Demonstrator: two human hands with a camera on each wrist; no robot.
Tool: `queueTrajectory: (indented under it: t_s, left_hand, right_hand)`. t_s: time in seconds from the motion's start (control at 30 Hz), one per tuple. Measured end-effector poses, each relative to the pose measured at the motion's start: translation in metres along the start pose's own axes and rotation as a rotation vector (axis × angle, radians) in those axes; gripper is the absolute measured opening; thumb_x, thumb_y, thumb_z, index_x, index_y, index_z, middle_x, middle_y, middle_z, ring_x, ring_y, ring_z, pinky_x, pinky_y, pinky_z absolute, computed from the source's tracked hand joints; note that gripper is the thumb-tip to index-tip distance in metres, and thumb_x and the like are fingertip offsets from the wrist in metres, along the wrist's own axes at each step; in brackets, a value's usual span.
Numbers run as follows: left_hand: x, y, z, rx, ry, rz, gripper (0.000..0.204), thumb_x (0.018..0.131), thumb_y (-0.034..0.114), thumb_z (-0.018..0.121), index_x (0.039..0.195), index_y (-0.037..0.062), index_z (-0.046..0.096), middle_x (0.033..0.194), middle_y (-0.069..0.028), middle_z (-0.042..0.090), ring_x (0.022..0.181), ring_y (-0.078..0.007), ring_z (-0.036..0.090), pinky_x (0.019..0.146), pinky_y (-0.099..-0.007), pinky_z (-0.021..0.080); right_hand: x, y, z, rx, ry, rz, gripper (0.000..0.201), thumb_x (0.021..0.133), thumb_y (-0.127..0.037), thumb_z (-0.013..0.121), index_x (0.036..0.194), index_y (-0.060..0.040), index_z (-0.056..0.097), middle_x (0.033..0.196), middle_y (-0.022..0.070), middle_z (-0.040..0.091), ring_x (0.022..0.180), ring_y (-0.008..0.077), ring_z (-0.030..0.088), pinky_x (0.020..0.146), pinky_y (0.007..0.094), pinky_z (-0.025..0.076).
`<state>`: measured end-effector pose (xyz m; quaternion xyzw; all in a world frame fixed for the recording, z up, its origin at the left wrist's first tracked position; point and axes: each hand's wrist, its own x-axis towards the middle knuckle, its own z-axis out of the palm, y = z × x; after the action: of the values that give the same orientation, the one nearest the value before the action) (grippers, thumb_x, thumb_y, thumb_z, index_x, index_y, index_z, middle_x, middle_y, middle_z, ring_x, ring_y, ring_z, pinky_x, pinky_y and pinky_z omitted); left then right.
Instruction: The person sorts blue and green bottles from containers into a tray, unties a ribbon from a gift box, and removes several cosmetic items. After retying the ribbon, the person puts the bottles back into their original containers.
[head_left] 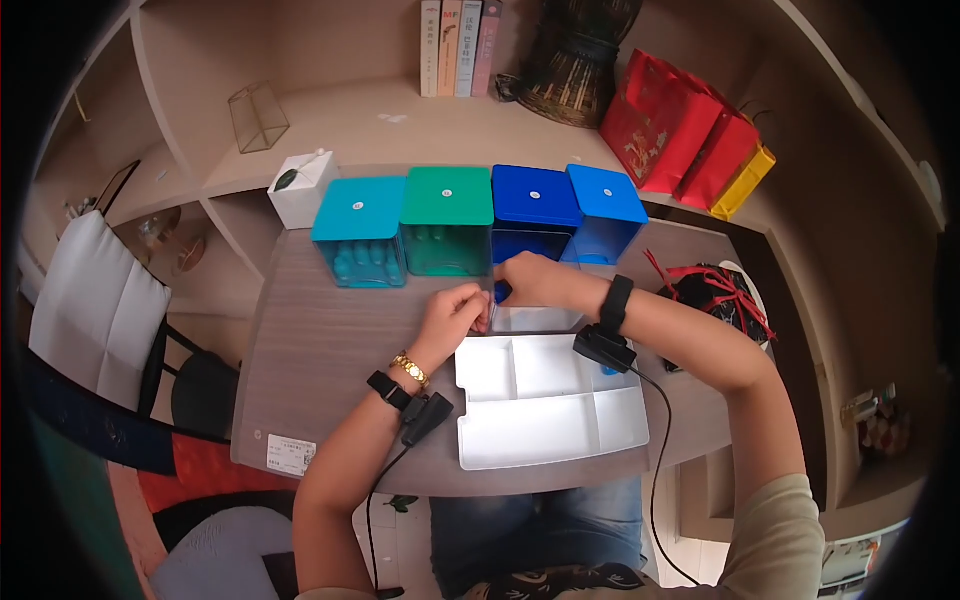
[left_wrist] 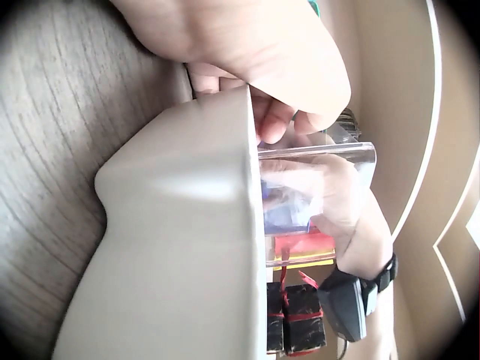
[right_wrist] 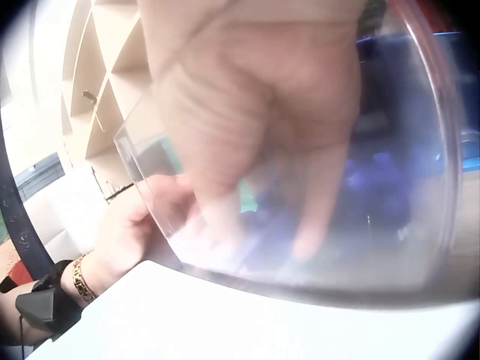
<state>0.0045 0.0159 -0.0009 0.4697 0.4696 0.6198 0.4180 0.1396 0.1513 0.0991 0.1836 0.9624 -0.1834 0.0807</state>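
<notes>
A clear drawer (head_left: 540, 318) stands pulled out from the dark blue box (head_left: 537, 196). My right hand (head_left: 535, 280) reaches down into it, fingers pointing downward. A small dark blue piece (head_left: 502, 291) shows at its fingertips, held there and partly covered; motion blurs this in the right wrist view. My left hand (head_left: 455, 312) grips the drawer's left side with curled fingers, which the left wrist view shows beside the clear wall (left_wrist: 319, 152). Just in front lies a white divided tray (head_left: 530, 430), with a blue piece (head_left: 608, 370) in its right rear compartment.
A teal box (head_left: 358, 206) with several teal pieces, a green box (head_left: 447, 195) and a lighter blue box (head_left: 608, 194) flank the dark blue one. A white tissue box (head_left: 300, 190) stands left, a black bundle with red ribbon (head_left: 722, 300) right. Red bags (head_left: 665, 125) stand behind.
</notes>
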Motion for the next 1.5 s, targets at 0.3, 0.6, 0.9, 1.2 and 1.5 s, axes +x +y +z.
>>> queueTrajectory:
  t_s: [0.3,0.6,0.9,1.2,1.5]
  left_hand:
    - [-0.001,0.006,0.000,0.048,-0.029,-0.022,0.025,0.100,0.011,0.055,0.079,-0.0001,0.063,0.076,-0.0029,0.066,0.069,-0.0094,0.065,0.064,-0.0234,0.052]
    - [-0.001,0.001,-0.003,0.076,-0.027,-0.001,0.025,0.100,0.012,0.055,0.082,-0.0008,0.065,0.075,-0.0032,0.067,0.070,-0.0095,0.065,0.064,-0.0235,0.051]
    - [0.000,0.001,-0.004,0.114,-0.065,-0.007,0.022,0.101,0.013,0.055,0.087,-0.0009,0.065,0.079,-0.0048,0.068,0.073,-0.0116,0.066,0.068,-0.0253,0.053]
    - [0.000,0.002,-0.003,0.080,-0.054,-0.009,0.024,0.102,0.015,0.057,0.088,-0.0020,0.066,0.080,-0.0042,0.067,0.073,-0.0106,0.065,0.067,-0.0254,0.053]
    - [-0.001,0.005,-0.004,0.073,-0.061,-0.033,0.018,0.100,0.009,0.055,0.090,-0.0028,0.065,0.081,-0.0051,0.067,0.074,-0.0117,0.065,0.070,-0.0262,0.054]
  right_hand:
    - [0.000,0.014,0.003,0.030,-0.090,-0.077,0.050,0.078,-0.018,0.079,0.126,-0.0120,0.068,0.106,0.0205,0.074,0.102,0.0388,0.070,0.086,0.0432,0.055]
    - [0.001,0.021,0.002,0.061,-0.179,-0.174,0.034,0.080,-0.009,0.076,0.113,-0.0101,0.077,0.107,0.0139,0.076,0.099,0.0326,0.072,0.085,0.0382,0.055]
    - [0.003,0.026,0.007,0.094,-0.222,-0.151,0.037,0.081,-0.006,0.072,0.118,-0.0093,0.075,0.109,0.0154,0.076,0.101,0.0335,0.071,0.085,0.0386,0.055]
    - [0.001,0.025,-0.001,0.009,-0.225,-0.233,0.039,0.080,-0.004,0.072,0.119,-0.0099,0.076,0.111,0.0150,0.075,0.097,0.0304,0.073,0.079,0.0381,0.057]
    - [-0.095,-0.016,-0.091,0.244,0.052,-0.162,0.040,0.079,0.007,0.073,0.116,-0.0074,0.075,0.122,0.0165,0.068,0.096,0.0290,0.073,0.077,0.0357,0.061]
